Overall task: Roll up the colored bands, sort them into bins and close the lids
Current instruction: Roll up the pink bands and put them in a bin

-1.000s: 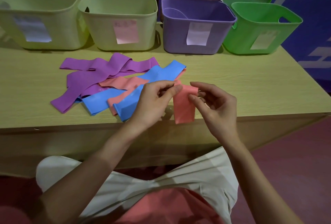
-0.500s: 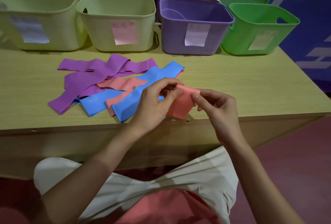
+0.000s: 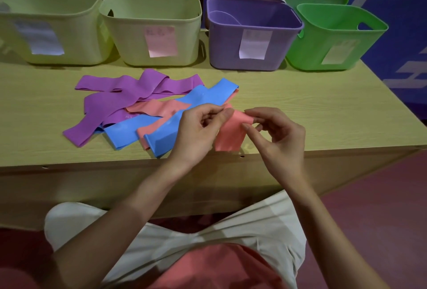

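At the surface's (image 3: 300, 103) near edge, I pinch the pink band's (image 3: 231, 133) top between left hand (image 3: 196, 131) and right hand (image 3: 277, 136) fingers, letting it hang for rolling.

Pink band (image 3: 230, 135) hanging at table edge; purple, blue, pink bands (image 3: 138, 108) piled flat; four bins (image 3: 251, 34) open behind.

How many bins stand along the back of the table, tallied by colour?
Pale yellow-green bins: 2
Purple bin: 1
Green bin: 1
Total: 4
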The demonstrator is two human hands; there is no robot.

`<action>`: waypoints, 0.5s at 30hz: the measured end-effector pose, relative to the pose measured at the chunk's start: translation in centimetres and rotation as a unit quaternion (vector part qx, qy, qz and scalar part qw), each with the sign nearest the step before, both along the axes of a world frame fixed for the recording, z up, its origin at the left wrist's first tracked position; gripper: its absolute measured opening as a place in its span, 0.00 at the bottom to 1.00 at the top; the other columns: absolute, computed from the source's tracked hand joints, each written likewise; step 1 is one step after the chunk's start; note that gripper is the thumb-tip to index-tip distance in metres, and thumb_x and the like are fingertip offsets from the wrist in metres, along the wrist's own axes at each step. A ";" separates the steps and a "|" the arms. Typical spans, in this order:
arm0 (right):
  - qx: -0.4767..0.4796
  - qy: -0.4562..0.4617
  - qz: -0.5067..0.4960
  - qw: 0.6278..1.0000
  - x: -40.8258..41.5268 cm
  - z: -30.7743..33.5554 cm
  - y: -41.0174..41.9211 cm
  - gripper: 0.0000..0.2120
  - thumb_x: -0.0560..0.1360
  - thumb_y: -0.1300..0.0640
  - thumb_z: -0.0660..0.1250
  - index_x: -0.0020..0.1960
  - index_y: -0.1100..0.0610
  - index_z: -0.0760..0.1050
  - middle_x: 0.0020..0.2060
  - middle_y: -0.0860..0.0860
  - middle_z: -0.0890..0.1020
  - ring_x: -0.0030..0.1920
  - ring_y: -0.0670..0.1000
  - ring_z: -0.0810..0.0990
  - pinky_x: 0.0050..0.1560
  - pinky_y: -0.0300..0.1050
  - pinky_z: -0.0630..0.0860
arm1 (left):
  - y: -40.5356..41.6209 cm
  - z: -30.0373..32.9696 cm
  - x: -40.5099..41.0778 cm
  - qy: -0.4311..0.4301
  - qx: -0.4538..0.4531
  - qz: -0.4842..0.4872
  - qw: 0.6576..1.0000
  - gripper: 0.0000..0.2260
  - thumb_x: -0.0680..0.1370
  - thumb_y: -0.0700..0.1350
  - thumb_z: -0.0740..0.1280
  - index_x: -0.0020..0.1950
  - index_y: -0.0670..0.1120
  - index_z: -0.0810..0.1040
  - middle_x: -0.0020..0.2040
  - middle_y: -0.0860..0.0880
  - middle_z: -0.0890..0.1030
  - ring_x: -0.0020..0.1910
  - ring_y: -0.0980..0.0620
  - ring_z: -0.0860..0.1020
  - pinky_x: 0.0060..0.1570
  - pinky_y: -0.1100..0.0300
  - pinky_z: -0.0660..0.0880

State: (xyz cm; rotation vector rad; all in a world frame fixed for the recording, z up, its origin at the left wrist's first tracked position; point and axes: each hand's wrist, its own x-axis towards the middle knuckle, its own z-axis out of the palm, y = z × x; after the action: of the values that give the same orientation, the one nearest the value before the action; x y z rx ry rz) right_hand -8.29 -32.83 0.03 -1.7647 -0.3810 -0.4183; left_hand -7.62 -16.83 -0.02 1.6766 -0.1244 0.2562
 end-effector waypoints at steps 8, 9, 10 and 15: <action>0.118 0.139 -0.001 0.983 -0.3 0.6 0.1 0.09 0.70 0.68 0.73 0.49 0.60 0.82 0.34 0.46 0.83 0.36 0.42 0.79 0.42 0.34 0.75 | 0.5 -0.6 -0.1 -0.060 0.092 -0.022 0.994 0.11 0.75 0.50 0.70 0.57 0.51 0.79 0.44 0.54 0.80 0.42 0.56 0.77 0.46 0.61 0.75; 0.129 0.151 0.004 0.980 -0.3 0.7 0.0 0.09 0.71 0.68 0.72 0.50 0.60 0.82 0.34 0.46 0.83 0.36 0.42 0.79 0.42 0.33 0.75 | 0.6 -0.5 -0.2 -0.079 0.109 -0.031 0.990 0.11 0.75 0.49 0.70 0.57 0.51 0.79 0.46 0.53 0.80 0.42 0.56 0.77 0.46 0.61 0.75; 0.138 0.161 0.009 0.977 -0.3 0.7 -0.1 0.09 0.71 0.69 0.72 0.50 0.61 0.82 0.34 0.46 0.83 0.36 0.41 0.79 0.42 0.33 0.75 | 0.7 -0.3 -0.2 -0.097 0.125 -0.035 0.987 0.11 0.76 0.48 0.70 0.57 0.49 0.80 0.47 0.53 0.80 0.42 0.57 0.76 0.45 0.62 0.74; 0.141 0.175 0.021 0.974 -0.2 0.8 -0.3 0.10 0.72 0.69 0.70 0.52 0.62 0.82 0.36 0.50 0.81 0.35 0.41 0.78 0.41 0.32 0.74 | 0.9 -0.2 -0.1 -0.107 0.139 -0.022 0.984 0.09 0.75 0.44 0.71 0.55 0.45 0.81 0.45 0.55 0.80 0.40 0.60 0.74 0.44 0.67 0.70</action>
State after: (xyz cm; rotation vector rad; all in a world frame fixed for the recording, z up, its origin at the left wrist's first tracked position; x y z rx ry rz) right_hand -8.49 -33.09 0.85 -1.5120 -0.1001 -0.1174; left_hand -7.73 -15.98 -0.24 1.9163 -0.3725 0.3995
